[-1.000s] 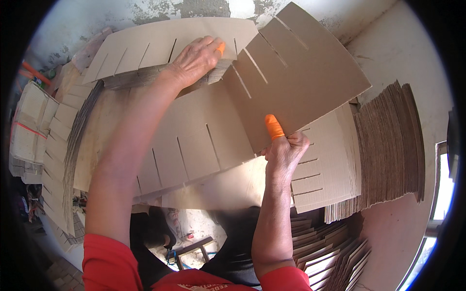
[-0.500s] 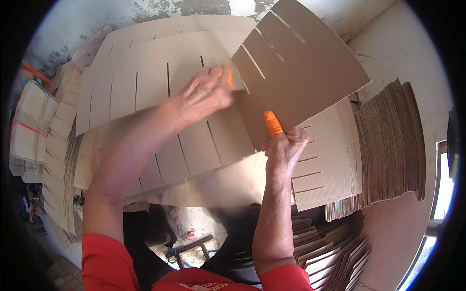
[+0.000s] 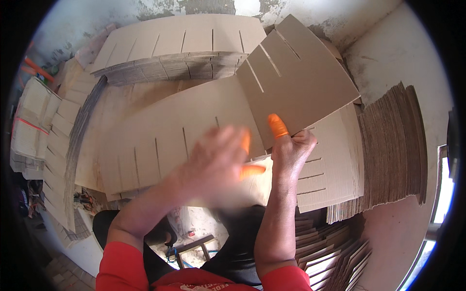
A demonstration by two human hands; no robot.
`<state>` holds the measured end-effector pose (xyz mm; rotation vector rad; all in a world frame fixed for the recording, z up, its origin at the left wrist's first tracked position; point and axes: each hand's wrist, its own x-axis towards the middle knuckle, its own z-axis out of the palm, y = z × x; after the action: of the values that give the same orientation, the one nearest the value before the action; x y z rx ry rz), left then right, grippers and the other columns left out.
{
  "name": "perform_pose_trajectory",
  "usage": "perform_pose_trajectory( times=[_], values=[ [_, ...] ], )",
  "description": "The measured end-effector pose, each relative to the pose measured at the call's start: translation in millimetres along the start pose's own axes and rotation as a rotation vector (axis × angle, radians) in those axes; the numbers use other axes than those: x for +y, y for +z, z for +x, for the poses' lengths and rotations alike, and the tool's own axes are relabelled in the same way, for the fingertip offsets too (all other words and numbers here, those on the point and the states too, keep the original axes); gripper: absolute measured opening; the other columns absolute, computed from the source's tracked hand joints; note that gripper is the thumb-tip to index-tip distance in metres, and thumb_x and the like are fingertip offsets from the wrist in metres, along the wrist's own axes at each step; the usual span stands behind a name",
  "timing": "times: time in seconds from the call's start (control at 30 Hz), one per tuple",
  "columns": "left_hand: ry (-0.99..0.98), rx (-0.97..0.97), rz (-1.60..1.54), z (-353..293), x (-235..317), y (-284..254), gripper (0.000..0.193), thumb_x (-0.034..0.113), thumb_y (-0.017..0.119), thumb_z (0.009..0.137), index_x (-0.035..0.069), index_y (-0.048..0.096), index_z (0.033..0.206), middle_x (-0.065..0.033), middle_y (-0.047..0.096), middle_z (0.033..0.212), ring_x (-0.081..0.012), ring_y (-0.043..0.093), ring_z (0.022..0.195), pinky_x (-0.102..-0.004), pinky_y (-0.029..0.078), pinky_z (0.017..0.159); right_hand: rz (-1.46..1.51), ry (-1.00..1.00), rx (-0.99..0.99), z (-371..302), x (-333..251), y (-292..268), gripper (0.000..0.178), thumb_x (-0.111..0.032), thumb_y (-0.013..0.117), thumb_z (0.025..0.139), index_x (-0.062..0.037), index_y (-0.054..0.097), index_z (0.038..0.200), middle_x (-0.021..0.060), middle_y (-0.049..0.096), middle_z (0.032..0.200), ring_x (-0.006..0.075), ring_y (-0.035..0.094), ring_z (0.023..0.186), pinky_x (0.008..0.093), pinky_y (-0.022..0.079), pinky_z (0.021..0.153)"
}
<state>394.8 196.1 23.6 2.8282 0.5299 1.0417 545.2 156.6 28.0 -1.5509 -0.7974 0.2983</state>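
My right hand [image 3: 293,145], an orange cover on its thumb, grips the lower edge of a brown slotted cardboard sheet [image 3: 306,80]. This part stands tilted up at the right, with its slots at the upper left. Adjoining it on the left, a wide slotted cardboard piece [image 3: 170,116] slopes down over the table; whether the two are one folded sheet I cannot tell. My left hand [image 3: 218,155] is blurred above the wide piece's near edge, its orange-covered thumb and finger apart and nothing seen in it. It hides part of the slots.
A stack of slotted cardboard [image 3: 179,46] lies at the back by the wall. More slotted sheets [image 3: 335,160] and a thick brown cardboard stack [image 3: 393,145] stand at the right. Cardboard pieces [image 3: 63,114] line the left. Below are a small frame [image 3: 196,247] and upright sheets [image 3: 330,252].
My left hand has moved nearer to me and slightly right. Cardboard that covered the front of the back stack has come down, baring a gap. The tilted part in my right hand has dropped slightly.
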Motion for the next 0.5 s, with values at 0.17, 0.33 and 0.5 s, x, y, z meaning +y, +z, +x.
perform_pose_trajectory(
  times=[0.17,0.33,0.5],
  values=[
    [-0.212,0.181,0.214,60.9,-106.7,15.2,0.066,0.038,0.071,0.08,-0.01,0.051,0.121,-0.019,0.061,0.111,-0.0321,0.056,0.098,-0.0435,0.047,0.086,0.036,0.03,0.013,-1.7,-7.1,3.6,0.026,-0.002,0.074,0.079,-0.0036,0.057,0.06,-0.0085,0.044,0.054,0.0024,0.035,0.052,0.0228,0.027,0.046],
    [-0.178,-0.168,0.568,77.7,-187.5,58.5,0.039,0.015,0.062,0.085,-0.008,0.053,0.116,-0.0188,0.058,0.112,-0.029,0.053,0.107,-0.0413,0.043,0.091,0.06,0.043,-0.033,-1.4,-2.6,1.8,0.031,-0.008,0.072,0.082,-0.0034,0.052,0.058,-0.0072,0.045,0.052,0.0019,0.038,0.052,0.0223,0.03,0.044],
    [-0.073,-0.162,0.603,84.6,-194.2,64.6,0.006,0.003,0.062,0.075,0.0,0.059,0.077,-0.017,0.061,0.096,-0.0271,0.057,0.093,-0.037,0.051,0.078,0.075,0.05,-0.036,-0.8,1.5,2.9,0.029,-0.008,0.072,0.082,-0.0027,0.053,0.061,-0.0072,0.046,0.055,0.0018,0.038,0.055,0.0222,0.031,0.046]
  ],
)
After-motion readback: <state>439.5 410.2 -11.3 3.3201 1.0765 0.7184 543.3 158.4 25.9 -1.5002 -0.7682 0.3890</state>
